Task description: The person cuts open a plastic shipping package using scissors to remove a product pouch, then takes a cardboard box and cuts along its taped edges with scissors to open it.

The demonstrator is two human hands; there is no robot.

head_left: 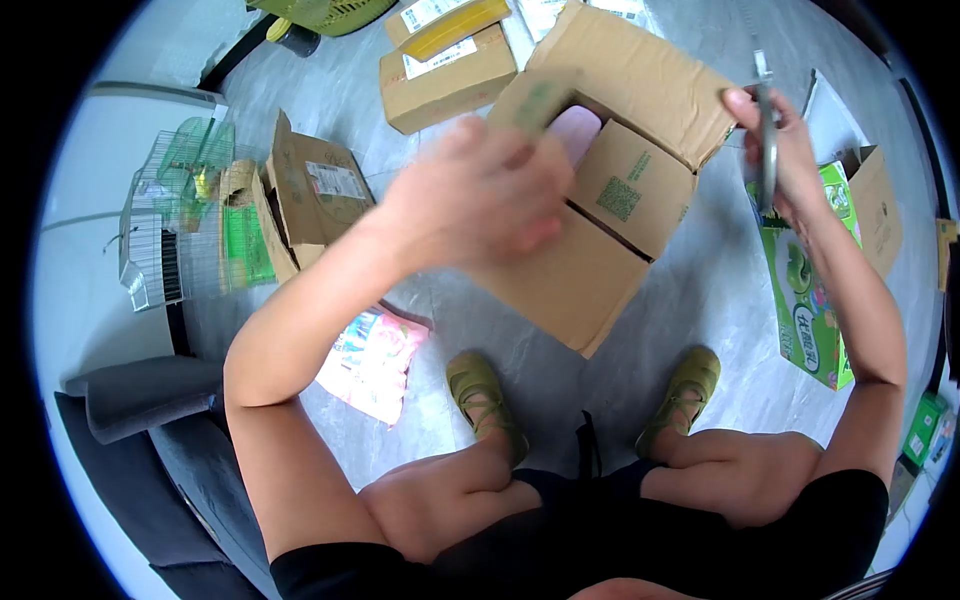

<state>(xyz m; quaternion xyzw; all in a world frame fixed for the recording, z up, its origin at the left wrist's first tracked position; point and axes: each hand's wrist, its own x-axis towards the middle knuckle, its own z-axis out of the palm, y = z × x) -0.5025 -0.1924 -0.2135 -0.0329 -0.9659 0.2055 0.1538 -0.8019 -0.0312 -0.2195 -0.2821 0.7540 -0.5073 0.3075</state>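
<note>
An open cardboard box [550, 285] stands on the floor in front of me, its flaps folded outward. Inside lie a smaller cardboard piece or box with a printed QR code [640, 170] and a lilac rounded item [576, 132]. My left hand [490, 190] is smeared by motion over the left side of the box, beside a blurred flap, so its fingers and any grip are unclear. In my right hand [775, 140], closed at the box's far right flap, is a slim grey tool that looks like a box cutter [768, 150], held upright.
Sealed parcels [445, 85] lie beyond the box. To the left are an opened carton [320, 185], a wire cage [165, 230] and a pink package [375, 360]. A green printed carton [810, 290] stands at right. A dark sofa [170, 450] borders the lower left.
</note>
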